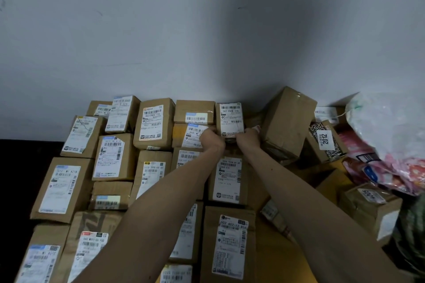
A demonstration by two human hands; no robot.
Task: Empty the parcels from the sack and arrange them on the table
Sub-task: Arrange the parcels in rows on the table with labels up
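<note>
Left hand (211, 139) and right hand (248, 138), fingers curled, gripped the small labelled carton (230, 119) at the table's (273, 257) far edge; it needed seating flush with the neighbouring carton (195, 111), label up.

1. There is one view only, worn on the person's head, looking forward and down.
2. It faces a grey wall (207, 30), which fills the upper half of the view.
3. It sits near the boxes (115, 161), which spread across the lower half.
</note>
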